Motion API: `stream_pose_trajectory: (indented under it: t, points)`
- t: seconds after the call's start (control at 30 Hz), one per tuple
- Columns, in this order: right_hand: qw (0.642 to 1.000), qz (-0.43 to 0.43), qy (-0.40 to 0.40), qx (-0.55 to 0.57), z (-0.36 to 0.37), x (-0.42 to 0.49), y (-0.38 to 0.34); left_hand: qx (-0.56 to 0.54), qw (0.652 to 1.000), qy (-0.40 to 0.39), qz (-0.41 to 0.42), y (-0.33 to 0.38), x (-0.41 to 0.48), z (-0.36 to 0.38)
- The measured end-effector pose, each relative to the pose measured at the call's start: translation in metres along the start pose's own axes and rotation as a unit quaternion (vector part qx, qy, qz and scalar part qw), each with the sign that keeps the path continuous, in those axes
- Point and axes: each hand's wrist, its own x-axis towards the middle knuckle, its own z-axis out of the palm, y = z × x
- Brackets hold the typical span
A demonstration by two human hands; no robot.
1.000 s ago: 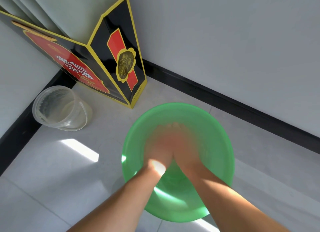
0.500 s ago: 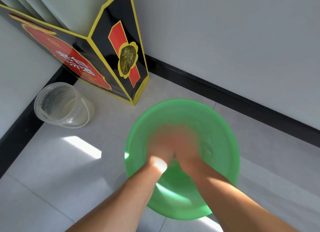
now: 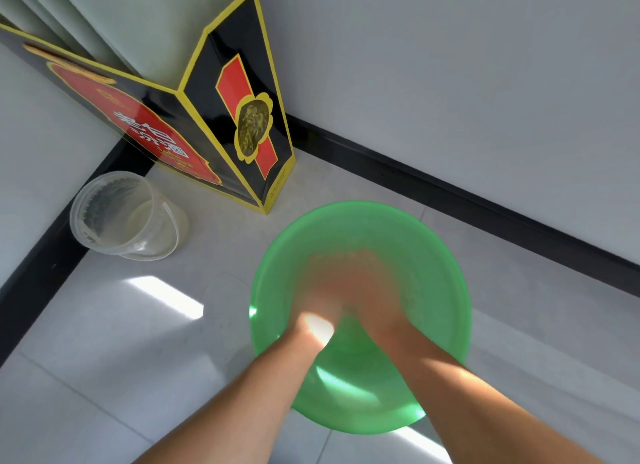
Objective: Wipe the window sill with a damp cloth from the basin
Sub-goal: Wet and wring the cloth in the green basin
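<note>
A green plastic basin stands on the pale tiled floor near a wall corner. Both my hands are down inside it, side by side and touching. My left hand and my right hand are smeared by motion blur, so their fingers cannot be made out. No cloth can be picked out among the blur. My forearms come in from the bottom edge, and a patch of sunlight lies across my left wrist. The window sill is out of view.
A tall black, red and yellow carton leans in the corner just beyond the basin. A clear plastic bucket with a handle sits to the left by the black skirting board. Grey walls close in behind and at the left.
My hands stay in the basin, still blurred and shifting slightly. The view has drifted a little, so basin and carton sit slightly further right in the picture.
</note>
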Motion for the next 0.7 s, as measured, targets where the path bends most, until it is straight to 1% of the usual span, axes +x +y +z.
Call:
stream_pose_trajectory:
  t: [0.03, 0.1, 0.17, 0.23, 0.27, 0.3, 0.4, 0.5, 0.53, 0.6, 0.63, 0.7]
  points:
    - [1.000, 0.001, -0.010, -0.006, -0.009, -0.002, -0.005, -0.022, 1.000, -0.010, -0.020, 0.005, -0.001, -0.006]
    - [0.998, 0.033, -0.049, -0.008, -0.028, -0.009, -0.020, -0.061, 0.995, -0.038, -0.068, 0.018, -0.002, -0.022]
    - [0.993, 0.058, -0.102, -0.023, -0.047, -0.018, -0.038, -0.117, 0.983, -0.100, -0.097, 0.035, -0.008, -0.041]
    - [0.988, 0.053, -0.133, -0.055, -0.060, -0.029, -0.060, -0.177, 0.965, -0.158, -0.109, 0.052, -0.021, -0.058]
    - [0.988, 0.044, -0.137, -0.063, -0.064, -0.035, -0.070, -0.196, 0.958, -0.173, -0.118, 0.061, -0.029, -0.064]
    - [0.988, 0.038, -0.136, -0.065, -0.068, -0.042, -0.081, -0.196, 0.956, -0.179, -0.122, 0.069, -0.038, -0.070]
    - [0.985, 0.024, -0.133, -0.110, -0.079, -0.064, -0.113, -0.136, 0.967, -0.187, -0.106, 0.096, -0.063, -0.083]
    - [0.977, -0.031, -0.124, -0.170, -0.089, -0.092, -0.146, -0.125, 0.968, -0.199, -0.084, 0.128, -0.093, -0.099]
    - [0.979, -0.046, -0.122, -0.156, -0.093, -0.101, -0.159, -0.133, 0.965, -0.207, -0.087, 0.140, -0.103, -0.106]
    - [0.985, -0.039, -0.135, -0.103, -0.102, -0.117, -0.186, -0.167, 0.956, -0.214, -0.113, 0.166, -0.125, -0.119]
    - [0.984, -0.032, -0.148, -0.099, -0.107, -0.125, -0.200, -0.183, 0.952, -0.211, -0.124, 0.180, -0.134, -0.125]
    - [0.976, -0.031, -0.169, -0.132, -0.116, -0.140, -0.229, -0.182, 0.957, -0.194, -0.115, 0.208, -0.154, -0.136]
